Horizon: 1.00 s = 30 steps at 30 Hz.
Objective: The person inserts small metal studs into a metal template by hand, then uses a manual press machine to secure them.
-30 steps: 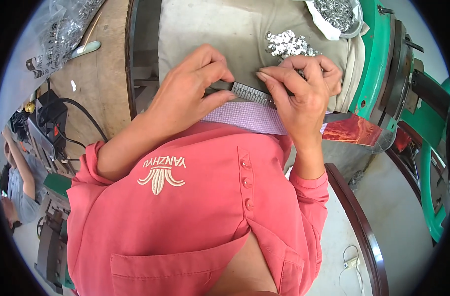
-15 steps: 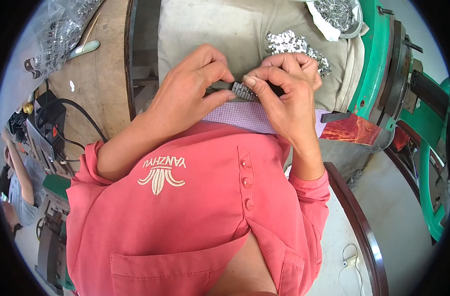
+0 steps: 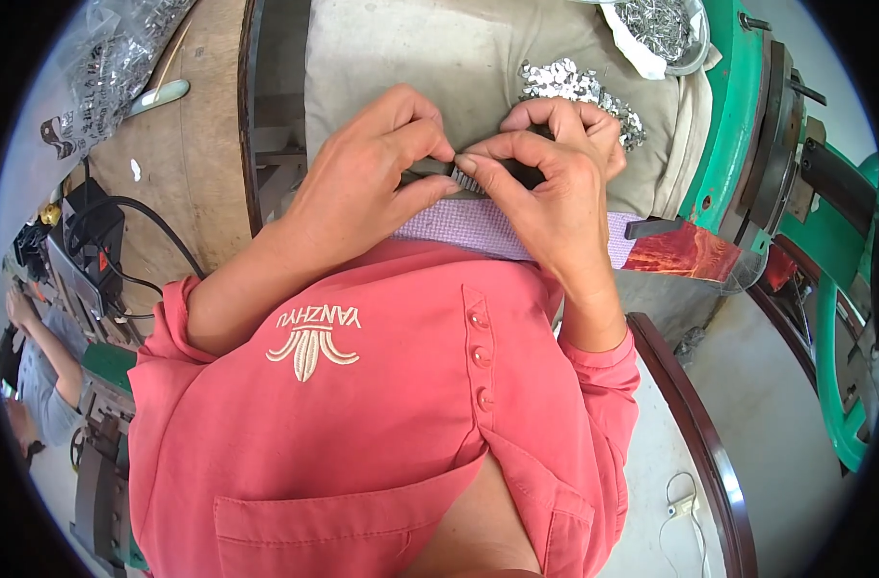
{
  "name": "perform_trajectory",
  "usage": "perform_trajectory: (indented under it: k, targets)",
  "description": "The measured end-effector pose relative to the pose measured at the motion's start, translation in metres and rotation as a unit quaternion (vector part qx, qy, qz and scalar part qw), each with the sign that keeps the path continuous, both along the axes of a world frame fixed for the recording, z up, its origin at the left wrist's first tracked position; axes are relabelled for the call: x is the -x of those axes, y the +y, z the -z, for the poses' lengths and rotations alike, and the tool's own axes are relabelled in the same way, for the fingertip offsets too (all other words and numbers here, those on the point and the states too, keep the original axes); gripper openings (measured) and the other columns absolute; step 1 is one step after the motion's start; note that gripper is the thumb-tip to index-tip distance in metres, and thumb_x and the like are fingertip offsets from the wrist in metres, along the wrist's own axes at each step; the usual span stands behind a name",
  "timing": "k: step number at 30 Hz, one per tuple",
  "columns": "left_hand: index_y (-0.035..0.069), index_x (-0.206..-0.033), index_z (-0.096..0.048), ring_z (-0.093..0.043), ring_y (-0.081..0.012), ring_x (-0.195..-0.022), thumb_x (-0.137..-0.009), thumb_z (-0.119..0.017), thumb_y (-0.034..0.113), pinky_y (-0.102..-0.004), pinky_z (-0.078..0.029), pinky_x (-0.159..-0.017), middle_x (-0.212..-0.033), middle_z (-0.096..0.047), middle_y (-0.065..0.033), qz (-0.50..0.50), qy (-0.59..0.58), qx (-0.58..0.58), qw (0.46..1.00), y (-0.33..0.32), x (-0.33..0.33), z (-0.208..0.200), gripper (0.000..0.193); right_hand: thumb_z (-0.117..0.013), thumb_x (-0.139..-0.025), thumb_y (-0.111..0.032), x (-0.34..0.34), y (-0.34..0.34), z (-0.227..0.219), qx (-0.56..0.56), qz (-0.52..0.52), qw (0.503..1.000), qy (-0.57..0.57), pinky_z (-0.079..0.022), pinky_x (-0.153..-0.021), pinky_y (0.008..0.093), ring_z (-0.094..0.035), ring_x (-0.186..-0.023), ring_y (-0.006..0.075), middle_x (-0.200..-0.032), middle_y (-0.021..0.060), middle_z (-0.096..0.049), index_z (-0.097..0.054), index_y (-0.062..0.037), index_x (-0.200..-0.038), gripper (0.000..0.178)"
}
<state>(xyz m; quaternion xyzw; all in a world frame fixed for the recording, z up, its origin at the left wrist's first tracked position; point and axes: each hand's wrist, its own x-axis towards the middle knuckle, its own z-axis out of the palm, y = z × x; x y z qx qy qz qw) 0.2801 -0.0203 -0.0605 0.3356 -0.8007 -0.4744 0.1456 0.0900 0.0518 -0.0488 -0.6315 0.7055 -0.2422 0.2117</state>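
Note:
A small grey block with a row of slots point(image 3: 467, 180) is between my hands, above the cushion's near edge. My left hand point(image 3: 357, 173) grips its left end between thumb and fingers. From the other side, my right hand point(image 3: 560, 183) has thumb and forefinger pressed together at the block's upper edge, covering most of it. Whether a small part sits in that pinch is hidden. Just beyond the right hand, a loose heap of small silvery metal pieces point(image 3: 562, 82) lies on the grey-green cloth cushion point(image 3: 401, 48).
A bowl of thin metal parts point(image 3: 659, 29) stands at the far right beside a green machine point(image 3: 721, 116). A lilac woven strip point(image 3: 459, 227) runs along the near edge. On the left, a wooden board point(image 3: 203, 116) carries a plastic bag point(image 3: 121, 58) and black cable point(image 3: 165, 220). Another person's arm point(image 3: 46, 337) shows far left.
My right thumb and forefinger have slid left along the block to my left fingertips, covering more of it. The left hand has barely moved.

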Motion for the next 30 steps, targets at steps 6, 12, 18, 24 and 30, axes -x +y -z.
perform_trajectory:
  k: [6, 12, 18, 24, 30]
  targets:
    - [0.003, -0.094, -0.063, -0.059, -0.0164, -0.085, -0.076, -0.081, 0.005, -0.0286, -0.048, -0.068, -0.103, -0.056, -0.0049, -0.004, 0.001, -0.007, 1.0, -0.0001, 0.0, -0.0015, 0.026, -0.084, -0.072, -0.027, 0.0013, 0.0022, -0.0009, -0.007, 0.008, 1.0, -0.006, -0.023, -0.101, 0.0461, -0.042, -0.111, 0.0254, -0.099, -0.0056, -0.061, -0.08, -0.0175, -0.079, 0.012]
    - [0.002, -0.094, -0.063, -0.059, -0.0164, -0.085, -0.076, -0.081, 0.004, -0.0284, -0.048, -0.068, -0.103, -0.055, -0.005, -0.004, 0.005, -0.008, 1.0, 0.0002, -0.0003, -0.0016, 0.025, -0.083, -0.073, -0.027, 0.0043, 0.004, -0.0008, -0.011, -0.003, 1.0, -0.005, -0.023, -0.102, 0.0465, -0.042, -0.111, 0.0255, -0.101, -0.0054, -0.062, -0.081, -0.0179, -0.08, 0.012]
    - [0.002, -0.094, -0.062, -0.06, -0.0166, -0.087, -0.076, -0.08, 0.003, -0.0291, -0.049, -0.069, -0.103, -0.055, -0.0053, -0.005, 0.008, -0.014, 1.0, 0.0001, -0.0001, -0.0012, 0.025, -0.083, -0.073, -0.027, -0.0009, 0.0024, -0.001, -0.003, 0.007, 1.0, 0.01, -0.023, -0.101, 0.0467, -0.042, -0.111, 0.0253, -0.101, -0.0054, -0.062, -0.08, -0.0172, -0.079, 0.013]
    - [0.002, -0.094, -0.062, -0.06, -0.0181, -0.088, -0.076, -0.08, 0.003, -0.0295, -0.049, -0.071, -0.103, -0.055, -0.0057, -0.003, 0.011, -0.011, 1.0, 0.0, -0.0002, -0.001, 0.025, -0.084, -0.072, -0.028, 0.0022, 0.0039, 0.0023, -0.002, 0.005, 1.0, 0.007, -0.023, -0.101, 0.0469, -0.042, -0.111, 0.0257, -0.1, -0.0053, -0.061, -0.079, -0.0167, -0.078, 0.014]
    - [0.002, -0.094, -0.063, -0.06, -0.018, -0.088, -0.076, -0.08, 0.004, -0.0294, -0.049, -0.071, -0.103, -0.055, -0.0059, -0.005, 0.006, -0.014, 1.0, -0.0003, 0.0, -0.0008, 0.025, -0.084, -0.071, -0.028, -0.0013, 0.0005, -0.0037, -0.013, 0.005, 1.0, 0.022, -0.024, -0.1, 0.0466, -0.043, -0.111, 0.0256, -0.101, -0.0054, -0.062, -0.079, -0.0159, -0.077, 0.014]
